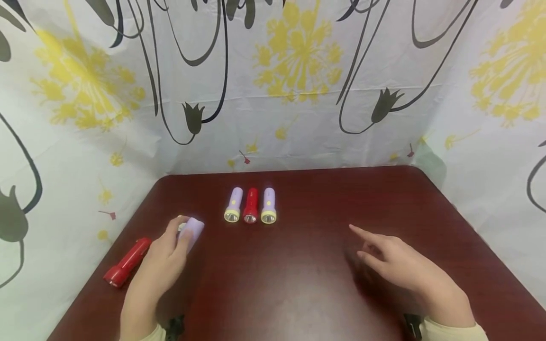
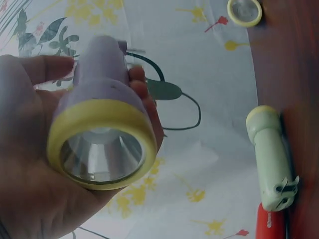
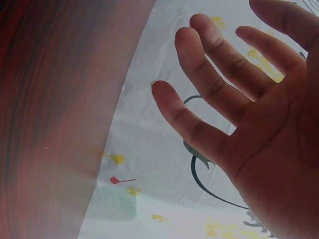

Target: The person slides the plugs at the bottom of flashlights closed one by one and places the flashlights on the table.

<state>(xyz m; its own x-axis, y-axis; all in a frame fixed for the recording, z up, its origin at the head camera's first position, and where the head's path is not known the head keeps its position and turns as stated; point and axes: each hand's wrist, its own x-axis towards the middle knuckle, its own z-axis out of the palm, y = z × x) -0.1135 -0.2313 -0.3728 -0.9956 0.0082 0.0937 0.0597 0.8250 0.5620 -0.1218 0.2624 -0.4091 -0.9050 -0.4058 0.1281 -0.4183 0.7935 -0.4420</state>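
My left hand (image 1: 159, 260) grips a lavender flashlight (image 1: 194, 232) with a yellow rim at the table's left side. Seen from the left wrist, its clear lens (image 2: 102, 157) faces the camera, and thumb and fingers lie round the body. Just left of that hand a red flashlight (image 1: 128, 263) lies on the table. Further back, a lavender flashlight (image 1: 233, 204), a red flashlight (image 1: 251, 205) and another lavender flashlight (image 1: 268, 205) lie side by side, lenses toward me. My right hand (image 1: 396, 260) hovers over the right part of the table, holding nothing, its fingers loosely spread (image 3: 214, 84).
The dark red-brown table (image 1: 298, 270) has rounded far corners. White sheeting (image 1: 277, 147) with yellow and grey flower prints hangs behind and at both sides. In the left wrist view, a pale green-looking flashlight (image 2: 271, 159) lies close to a red one (image 2: 269, 225).
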